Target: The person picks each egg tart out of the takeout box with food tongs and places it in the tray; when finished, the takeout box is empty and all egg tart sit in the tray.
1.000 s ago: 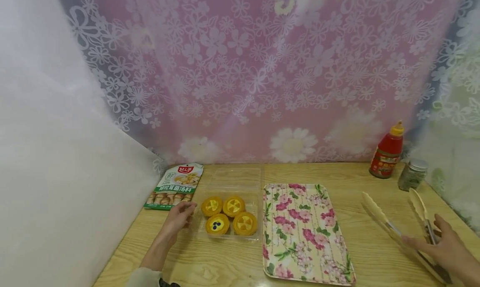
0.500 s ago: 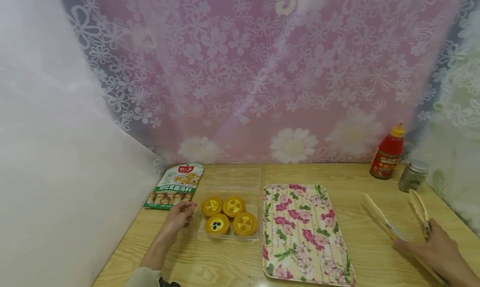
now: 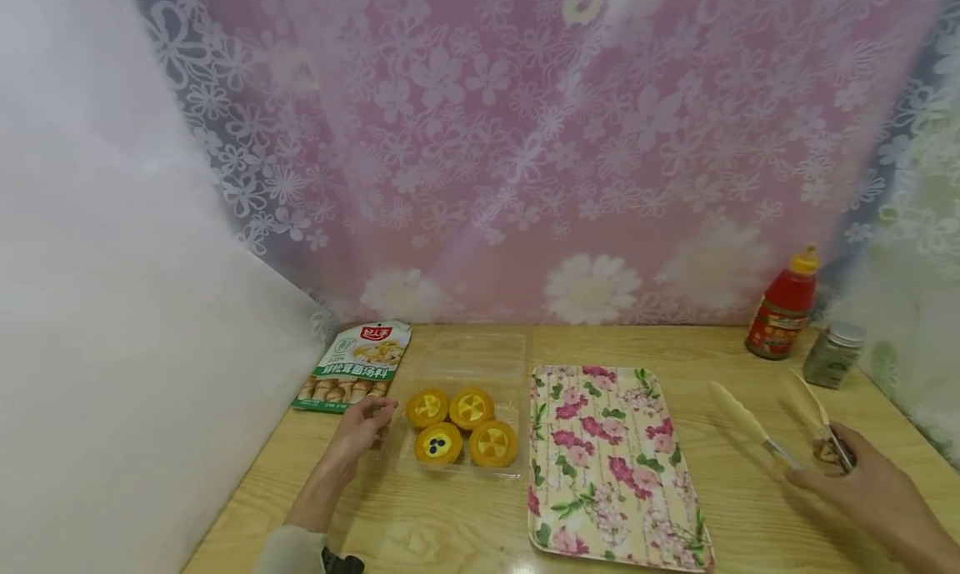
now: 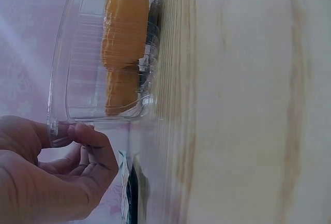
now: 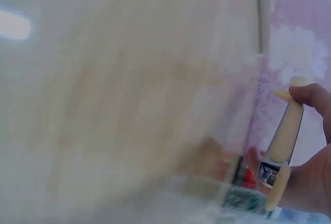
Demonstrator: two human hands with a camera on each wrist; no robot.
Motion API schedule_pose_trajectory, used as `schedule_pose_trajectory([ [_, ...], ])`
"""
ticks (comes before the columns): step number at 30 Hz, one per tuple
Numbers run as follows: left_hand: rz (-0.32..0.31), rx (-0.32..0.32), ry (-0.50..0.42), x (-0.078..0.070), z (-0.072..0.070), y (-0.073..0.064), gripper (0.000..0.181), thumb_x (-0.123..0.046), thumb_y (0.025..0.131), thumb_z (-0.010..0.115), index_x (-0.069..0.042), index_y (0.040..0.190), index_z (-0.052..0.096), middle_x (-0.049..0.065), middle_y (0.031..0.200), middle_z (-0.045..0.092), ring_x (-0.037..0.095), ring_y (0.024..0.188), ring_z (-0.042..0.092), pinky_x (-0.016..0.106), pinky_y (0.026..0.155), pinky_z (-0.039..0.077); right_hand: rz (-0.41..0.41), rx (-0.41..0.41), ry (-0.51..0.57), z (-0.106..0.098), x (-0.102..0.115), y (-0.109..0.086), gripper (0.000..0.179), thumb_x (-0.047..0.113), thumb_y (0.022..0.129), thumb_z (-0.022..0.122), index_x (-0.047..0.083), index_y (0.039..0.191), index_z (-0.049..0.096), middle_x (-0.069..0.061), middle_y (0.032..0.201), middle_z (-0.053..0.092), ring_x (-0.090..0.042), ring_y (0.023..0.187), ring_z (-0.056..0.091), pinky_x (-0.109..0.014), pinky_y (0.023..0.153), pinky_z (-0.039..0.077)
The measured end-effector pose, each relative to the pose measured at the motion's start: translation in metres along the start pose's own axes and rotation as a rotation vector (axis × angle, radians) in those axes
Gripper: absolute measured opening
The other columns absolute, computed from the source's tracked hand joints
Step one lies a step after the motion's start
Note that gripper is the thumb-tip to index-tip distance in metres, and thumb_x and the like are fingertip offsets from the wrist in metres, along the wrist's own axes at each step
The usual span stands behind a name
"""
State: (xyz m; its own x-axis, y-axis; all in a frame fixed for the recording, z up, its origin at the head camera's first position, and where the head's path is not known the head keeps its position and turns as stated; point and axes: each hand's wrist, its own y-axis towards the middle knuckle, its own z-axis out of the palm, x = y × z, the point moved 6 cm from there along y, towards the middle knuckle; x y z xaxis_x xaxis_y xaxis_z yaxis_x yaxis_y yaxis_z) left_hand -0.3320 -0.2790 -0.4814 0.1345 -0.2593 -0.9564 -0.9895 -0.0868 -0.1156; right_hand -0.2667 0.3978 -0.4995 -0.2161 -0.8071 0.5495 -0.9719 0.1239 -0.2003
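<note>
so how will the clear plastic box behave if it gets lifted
The clear plastic box likely flexes, its walls looking thin. The four tarts inside may slide, as bare space shows beside them. Its open lid, lying back behind them, could flop.

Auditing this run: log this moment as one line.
Left hand: pinches container; right hand: holds spread tongs; four tarts: in container; floral tray: beside container

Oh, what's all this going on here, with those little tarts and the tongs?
A person is working with both hands at a wooden table. The left hand pinches the edge of an open clear container, where four tarts sit. The right hand holds tongs with the tips spread apart, to the right of a flowered tray. The tongs aren't gripping any tart at this moment.
</note>
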Motion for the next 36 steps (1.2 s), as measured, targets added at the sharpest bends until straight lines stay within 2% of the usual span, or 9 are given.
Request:
schedule_pose_trajectory([
  [3, 0.004, 0.008, 0.000, -0.002, 0.000, 0.000, 0.031, -0.015, 0.110, 0.053, 0.004, 0.134, 0.059, 0.007, 0.088, 0.054, 0.018, 0.071, 0.047, 0.033, 0.063, 0.043, -0.087, -0.033, -0.038, -0.007, 0.022, -0.005, 0.117, 0.061, 0.096, 0.067, -0.023, 0.153, 0.008, -0.049, 0.137, 0.042, -0.066, 0.113, 0.049, -0.060, 0.079, 0.050],
  [6, 0.007, 0.015, 0.007, -0.002, -0.001, 0.000, 0.032, -0.016, 0.111, 0.052, 0.004, 0.135, 0.059, 0.008, 0.090, 0.056, 0.017, 0.071, 0.048, 0.032, 0.063, 0.044, -0.163, -0.045, -0.050, -0.010, 0.046, -0.010, 0.108, 0.056, 0.096, 0.069, -0.020, 0.154, 0.018, -0.043, 0.134, 0.053, -0.056, 0.103, 0.059, -0.049, 0.071, 0.051],
  [10, 0.010, 0.013, 0.009, -0.004, 0.000, -0.001, 0.032, -0.017, 0.111, 0.052, 0.005, 0.134, 0.059, 0.011, 0.093, 0.058, 0.017, 0.071, 0.049, 0.032, 0.063, 0.045, -0.236, -0.003, -0.017, -0.007, 0.074, -0.016, 0.101, 0.051, 0.097, 0.071, -0.014, 0.157, 0.023, -0.031, 0.130, 0.065, -0.038, 0.103, 0.065, -0.040, 0.069, 0.049],
  [13, 0.005, 0.002, 0.009, -0.004, 0.000, -0.001, 0.031, -0.016, 0.110, 0.053, 0.004, 0.133, 0.060, 0.013, 0.095, 0.059, 0.017, 0.071, 0.050, 0.033, 0.063, 0.046, -0.281, 0.043, 0.017, -0.001, 0.093, -0.021, 0.097, 0.049, 0.098, 0.070, -0.010, 0.159, 0.025, -0.029, 0.132, 0.064, -0.043, 0.111, 0.064, -0.043, 0.074, 0.053],
  [20, -0.008, -0.007, 0.009, -0.002, 0.000, -0.002, 0.031, -0.015, 0.110, 0.054, 0.005, 0.133, 0.060, 0.013, 0.096, 0.060, 0.019, 0.074, 0.051, 0.034, 0.065, 0.046, -0.402, 0.097, 0.080, 0.015, 0.140, -0.030, 0.090, 0.045, 0.095, 0.075, -0.007, 0.158, 0.036, -0.024, 0.135, 0.065, -0.042, 0.119, 0.063, -0.038, 0.078, 0.055],
  [24, 0.000, -0.015, 0.014, -0.002, -0.002, -0.002, 0.030, -0.014, 0.110, 0.053, 0.004, 0.133, 0.060, 0.014, 0.096, 0.059, 0.021, 0.075, 0.052, 0.034, 0.065, 0.047, -0.532, 0.156, 0.105, 0.025, 0.170, -0.032, 0.084, 0.038, 0.094, 0.078, -0.007, 0.155, 0.041, -0.032, 0.144, 0.055, -0.051, 0.127, 0.057, -0.041, 0.083, 0.057],
  [27, 0.003, -0.014, 0.019, -0.002, -0.003, -0.002, 0.030, -0.014, 0.110, 0.053, 0.004, 0.133, 0.061, 0.014, 0.095, 0.059, 0.021, 0.076, 0.052, 0.034, 0.066, 0.047, -0.593, 0.191, 0.113, 0.031, 0.189, -0.034, 0.082, 0.034, 0.093, 0.079, -0.007, 0.154, 0.043, -0.036, 0.147, 0.050, -0.053, 0.129, 0.055, -0.047, 0.085, 0.057],
  [31, -0.004, -0.004, 0.020, -0.002, -0.002, -0.002, 0.031, -0.015, 0.110, 0.054, 0.004, 0.134, 0.060, 0.012, 0.093, 0.058, 0.021, 0.075, 0.051, 0.034, 0.066, 0.046, -0.605, 0.216, 0.123, 0.037, 0.211, -0.034, 0.081, 0.029, 0.092, 0.080, -0.006, 0.154, 0.043, -0.033, 0.147, 0.052, -0.054, 0.131, 0.052, -0.059, 0.091, 0.055],
  [36, 0.001, 0.005, 0.012, -0.004, 0.000, -0.003, 0.033, -0.017, 0.110, 0.055, 0.005, 0.134, 0.059, 0.009, 0.091, 0.057, 0.019, 0.073, 0.049, 0.035, 0.065, 0.045, -0.628, 0.192, 0.081, 0.044, 0.237, -0.035, 0.077, 0.031, 0.091, 0.080, -0.003, 0.152, 0.048, -0.026, 0.142, 0.060, -0.051, 0.130, 0.055, -0.064, 0.095, 0.051],
])
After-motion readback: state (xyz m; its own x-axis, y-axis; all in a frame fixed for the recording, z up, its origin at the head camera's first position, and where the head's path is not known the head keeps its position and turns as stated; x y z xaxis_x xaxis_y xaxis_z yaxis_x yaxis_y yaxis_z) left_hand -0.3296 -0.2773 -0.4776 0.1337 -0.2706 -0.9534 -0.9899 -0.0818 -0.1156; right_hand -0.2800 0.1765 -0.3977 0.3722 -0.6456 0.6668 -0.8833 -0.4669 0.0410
